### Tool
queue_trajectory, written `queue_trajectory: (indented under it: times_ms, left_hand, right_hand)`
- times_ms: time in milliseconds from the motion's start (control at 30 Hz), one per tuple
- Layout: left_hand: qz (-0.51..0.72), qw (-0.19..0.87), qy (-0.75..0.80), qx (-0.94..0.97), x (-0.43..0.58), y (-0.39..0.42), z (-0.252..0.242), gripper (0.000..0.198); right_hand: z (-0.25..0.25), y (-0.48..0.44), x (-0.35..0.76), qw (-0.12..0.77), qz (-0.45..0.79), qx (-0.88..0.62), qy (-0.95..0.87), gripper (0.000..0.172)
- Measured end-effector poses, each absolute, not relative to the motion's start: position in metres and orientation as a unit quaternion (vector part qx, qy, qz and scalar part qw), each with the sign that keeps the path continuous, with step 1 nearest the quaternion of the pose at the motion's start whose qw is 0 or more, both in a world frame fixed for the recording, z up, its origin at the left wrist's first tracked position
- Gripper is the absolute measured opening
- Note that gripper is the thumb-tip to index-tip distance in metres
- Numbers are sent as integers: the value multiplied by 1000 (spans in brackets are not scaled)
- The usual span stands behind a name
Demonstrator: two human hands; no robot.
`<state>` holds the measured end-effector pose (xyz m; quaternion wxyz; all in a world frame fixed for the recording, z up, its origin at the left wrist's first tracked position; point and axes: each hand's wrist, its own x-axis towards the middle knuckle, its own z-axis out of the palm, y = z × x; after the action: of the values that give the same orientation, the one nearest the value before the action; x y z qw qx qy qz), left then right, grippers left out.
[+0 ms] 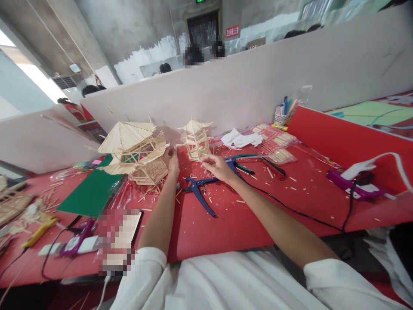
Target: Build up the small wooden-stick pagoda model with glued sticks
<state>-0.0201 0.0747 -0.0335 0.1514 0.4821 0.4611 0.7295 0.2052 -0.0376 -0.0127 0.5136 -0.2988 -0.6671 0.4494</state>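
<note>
A large pavilion model [129,142] of thin wooden sticks, with a sloping roof, stands tilted on the red table. At its right edge is my left hand [172,161], fingers curled close to the eave sticks; what they hold is hidden. A smaller tiered stick pavilion [196,140] stands upright further right. In front of it, my right hand [219,168] has its thumb and fingers pinched together; anything between them is too small to make out. Blue-handled cutters [201,196] lie below the hands. Beside my right hand lies a blue glue gun [232,163], partly hidden.
Stick scraps litter the red table [226,228]. Crumpled white tissue [240,138] and bagged sticks [279,144] lie at the back right. A green board [92,191], phone [121,237] and yellow glue gun [40,230] are left. A purple power strip [353,185] with cords lies right; a white partition [226,94] stands behind.
</note>
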Motion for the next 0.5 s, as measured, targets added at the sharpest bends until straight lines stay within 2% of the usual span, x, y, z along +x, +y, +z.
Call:
queue_trajectory:
  times_ms: [500]
  left_hand:
    - [712, 142, 471, 502, -20, 68, -26, 19]
  right_hand:
    - [-14, -37, 205, 514, 447, -299, -669, 15]
